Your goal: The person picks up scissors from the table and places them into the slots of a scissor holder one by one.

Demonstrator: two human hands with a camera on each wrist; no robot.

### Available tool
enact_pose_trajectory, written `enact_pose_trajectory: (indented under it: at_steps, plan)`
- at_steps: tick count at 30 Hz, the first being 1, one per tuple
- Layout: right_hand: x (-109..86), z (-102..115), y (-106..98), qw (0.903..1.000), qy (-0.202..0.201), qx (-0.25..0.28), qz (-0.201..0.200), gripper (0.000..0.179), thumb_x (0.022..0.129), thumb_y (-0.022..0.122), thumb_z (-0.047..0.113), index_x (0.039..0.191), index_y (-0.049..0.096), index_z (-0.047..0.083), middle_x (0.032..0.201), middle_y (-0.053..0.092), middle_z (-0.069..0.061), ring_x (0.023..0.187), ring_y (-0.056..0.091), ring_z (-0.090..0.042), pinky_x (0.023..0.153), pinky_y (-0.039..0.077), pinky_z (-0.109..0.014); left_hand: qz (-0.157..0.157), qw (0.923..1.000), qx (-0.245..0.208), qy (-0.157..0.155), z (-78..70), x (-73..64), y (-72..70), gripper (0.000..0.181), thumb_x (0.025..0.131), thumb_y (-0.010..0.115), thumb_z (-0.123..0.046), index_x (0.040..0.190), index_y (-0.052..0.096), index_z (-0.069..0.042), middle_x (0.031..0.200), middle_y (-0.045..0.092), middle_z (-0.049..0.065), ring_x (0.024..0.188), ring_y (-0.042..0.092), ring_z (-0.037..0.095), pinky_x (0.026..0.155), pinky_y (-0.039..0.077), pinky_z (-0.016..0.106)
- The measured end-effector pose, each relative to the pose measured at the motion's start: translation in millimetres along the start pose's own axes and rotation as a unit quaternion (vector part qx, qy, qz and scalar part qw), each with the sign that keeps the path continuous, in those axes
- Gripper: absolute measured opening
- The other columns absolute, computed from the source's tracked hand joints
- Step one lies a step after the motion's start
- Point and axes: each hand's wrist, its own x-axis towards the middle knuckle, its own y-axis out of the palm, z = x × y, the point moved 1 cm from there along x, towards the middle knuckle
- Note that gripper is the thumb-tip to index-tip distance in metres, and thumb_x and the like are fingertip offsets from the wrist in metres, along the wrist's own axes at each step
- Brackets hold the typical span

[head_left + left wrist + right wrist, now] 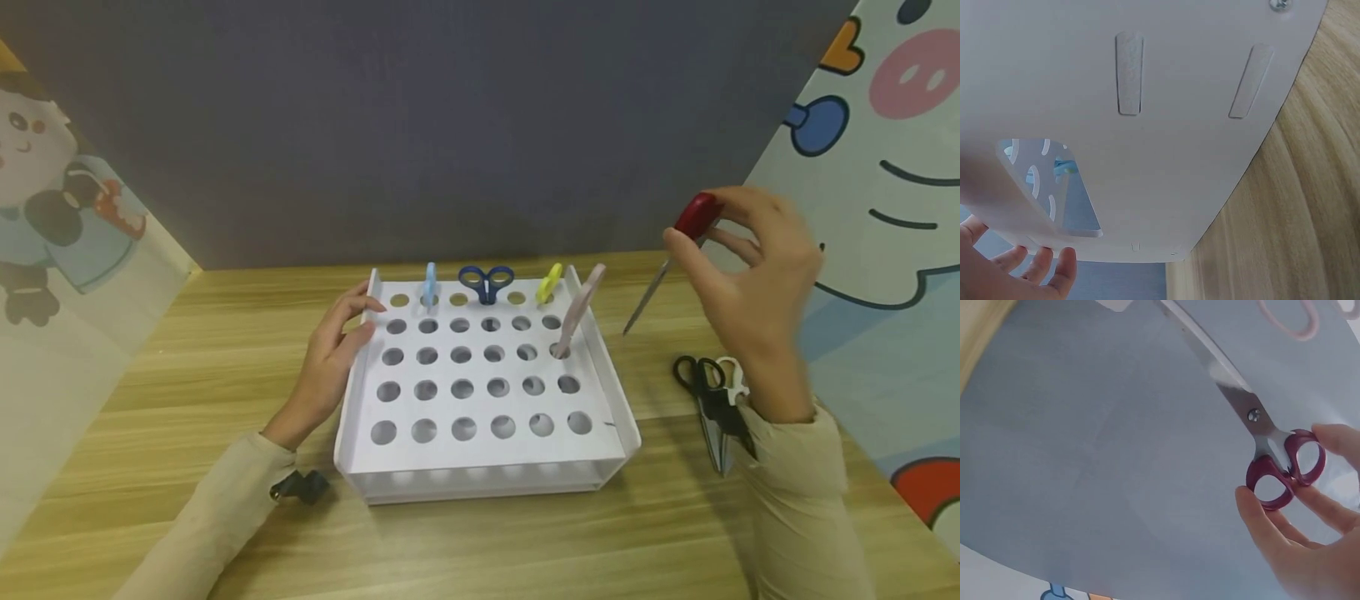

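Observation:
A white rack (442,454) with rows of round holes stands on the table. My left hand (330,354) rests on its left side wall, with fingertips over the top edge; in the left wrist view, several fingertips (1065,262) show at the panel's edge. To the right of the rack, my right hand (765,275) holds dark red-handled scissors (1266,453) in the air by the handle loops, blades slanting down and left. Blue scissors (486,282), light blue scissors (430,285) and yellow scissors (550,283) stand in the back row. Pink scissors (579,310) lean in a right-hand hole.
Black-handled scissors (701,379) and white-handled scissors (735,377) lie on the wooden table (525,550), partly under my right forearm. A grey panel (465,125) rises behind the rack. Walls with cartoon pictures flank the table.

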Motion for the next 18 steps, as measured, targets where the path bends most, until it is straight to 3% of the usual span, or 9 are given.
enact_pose_trajectory:
  at_steps: [5, 13, 18]
  plan:
    - [3.3, 9, -5, 0.9979, -0.011, 0.051, -0.038, 0.04, 0.077, 0.085, 0.011, 0.114, 0.073, 0.007, 0.112, 0.065, 0.009, 0.1, 0.066, -0.014, 0.085, 0.055, -0.02, -0.002, 1.0, 0.001, 0.0, -0.3, -0.9, -1.1, 0.022, 0.103, 0.047, -0.01, 0.117, 0.058, 0.002, 0.157, 0.035, 0.005, 0.129, 0.044, 0.024, 0.07, 0.058, 0.024]
    - [5.1, 37, -10, 0.9881, 0.003, 0.112, -0.105, 0.036, 0.077, 0.082, 0.007, 0.112, 0.072, 0.002, 0.114, 0.065, -0.005, 0.104, 0.064, -0.026, 0.088, 0.056, -0.027, -0.006, 1.0, -0.003, -0.002, -0.5, -2.4, -2.3, 0.022, 0.102, 0.047, -0.01, 0.117, 0.058, 0.003, 0.157, 0.035, 0.006, 0.129, 0.044, 0.025, 0.069, 0.059, 0.025]
    - [3.3, 42, -15, 0.9776, 0.005, 0.152, -0.145, 0.041, 0.075, 0.083, 0.003, 0.113, 0.069, -0.003, 0.119, 0.061, -0.014, 0.105, 0.061, -0.031, 0.091, 0.056, -0.031, -0.009, 1.0, 0.0, 0.0, -0.8, -3.1, -2.9, 0.022, 0.102, 0.048, -0.011, 0.117, 0.058, 0.003, 0.157, 0.036, 0.006, 0.131, 0.043, 0.025, 0.07, 0.058, 0.024]
